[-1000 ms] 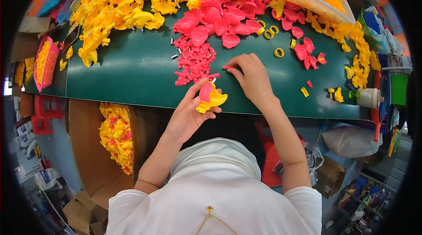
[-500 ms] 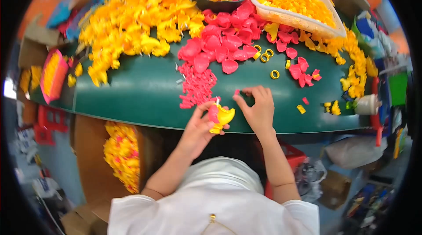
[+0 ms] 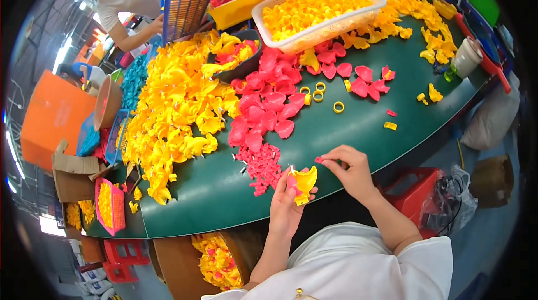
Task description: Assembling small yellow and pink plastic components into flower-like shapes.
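Note:
Near the green table's front edge, my left hand (image 3: 284, 213) is closed around a curved yellow-and-pink plastic part (image 3: 305, 181). A small metal pin sticks up from its top. To the right and slightly higher, my right hand (image 3: 354, 174) pinches a small pink plastic piece (image 3: 318, 160), held apart from the yellow part. Beyond my left hand is a heap of small pink pieces (image 3: 262, 170). Behind that heap lie pink petal-shaped shells (image 3: 272, 106), with a large pile of yellow parts (image 3: 174, 98) to their left. Several yellow rings (image 3: 338, 107) lie to the right.
A white tub (image 3: 300, 44) of small yellow parts and a dark bowl (image 3: 249, 60) stand farther back. At the upper left, a person (image 3: 126, 19) holds a blue basket (image 3: 188, 0). Below the table are a cardboard box (image 3: 168, 261) of yellow parts and a red stool (image 3: 412, 188).
The view has swung, bringing the person and blue basket into sight at the upper left. My hands keep the same two pieces, still apart.

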